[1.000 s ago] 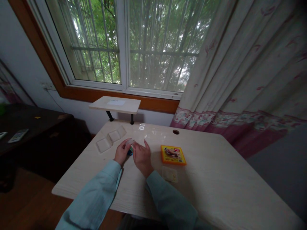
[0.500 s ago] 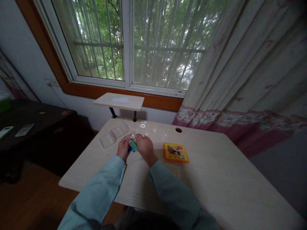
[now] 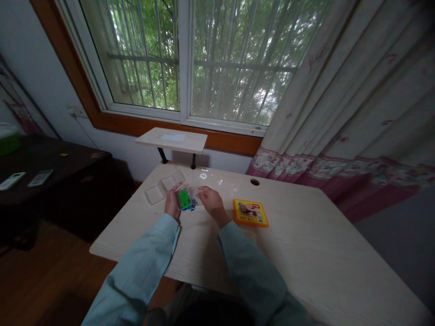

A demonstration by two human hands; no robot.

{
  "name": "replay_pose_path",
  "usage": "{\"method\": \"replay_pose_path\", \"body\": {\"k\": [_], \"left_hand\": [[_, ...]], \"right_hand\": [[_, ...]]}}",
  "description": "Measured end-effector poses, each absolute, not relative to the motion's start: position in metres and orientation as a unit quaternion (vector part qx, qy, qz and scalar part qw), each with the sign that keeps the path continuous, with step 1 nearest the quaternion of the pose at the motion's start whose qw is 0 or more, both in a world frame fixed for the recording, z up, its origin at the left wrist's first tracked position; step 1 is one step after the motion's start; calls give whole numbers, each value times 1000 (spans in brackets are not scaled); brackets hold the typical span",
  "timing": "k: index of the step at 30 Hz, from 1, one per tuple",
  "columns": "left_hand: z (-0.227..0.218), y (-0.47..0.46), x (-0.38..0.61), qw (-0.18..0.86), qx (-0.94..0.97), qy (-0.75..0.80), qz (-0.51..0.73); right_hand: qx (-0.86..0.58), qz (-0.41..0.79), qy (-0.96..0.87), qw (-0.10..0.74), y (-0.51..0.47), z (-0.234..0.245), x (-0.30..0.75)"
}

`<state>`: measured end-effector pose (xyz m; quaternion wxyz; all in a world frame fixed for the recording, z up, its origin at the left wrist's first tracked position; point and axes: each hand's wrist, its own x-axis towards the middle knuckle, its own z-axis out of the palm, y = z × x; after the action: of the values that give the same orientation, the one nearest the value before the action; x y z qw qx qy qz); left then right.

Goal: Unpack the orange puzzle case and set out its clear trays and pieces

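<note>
Holding, left hand (image 3: pixel 172 206): my fingers and thumb close on the clear box (image 3: pixel 191 198), green pieces (image 3: pixel 184 197) showing inside.
Right hand (image 3: pixel 211 200): just right of the box, my fingertips bunched by its clear lid (image 3: pixel 195 192); whether they pinch it, I cannot tell.
Blue pieces (image 3: pixel 188 208): at the box's near edge, contact unclear.
Clear cases (image 3: pixel 154 195): on the desk (image 3: pixel 306 253), left of and beyond my grip.
Yellow box (image 3: pixel 250 213): flat, right of both hands.

From my remote seat, I saw the left hand (image 3: pixel 172 205) grip a clear box (image 3: pixel 179 189) of green pieces (image 3: pixel 185 198) over the table (image 3: pixel 306 253); the right hand (image 3: pixel 211 199) was beside it, near a yellow case (image 3: pixel 250 213).
</note>
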<state>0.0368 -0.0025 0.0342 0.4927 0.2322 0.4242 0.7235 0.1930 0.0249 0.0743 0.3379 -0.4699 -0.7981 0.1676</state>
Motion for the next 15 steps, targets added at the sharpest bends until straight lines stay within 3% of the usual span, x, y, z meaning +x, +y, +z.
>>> {"method": "replay_pose_path", "body": {"k": [7,15], "left_hand": [[26,-2,35,322,366,461,742],[7,2,38,302,421,489,702]], "right_hand": [[-390,279,-729,489,17,39,197],[-427,274,-681,528,17,15,195]]}}
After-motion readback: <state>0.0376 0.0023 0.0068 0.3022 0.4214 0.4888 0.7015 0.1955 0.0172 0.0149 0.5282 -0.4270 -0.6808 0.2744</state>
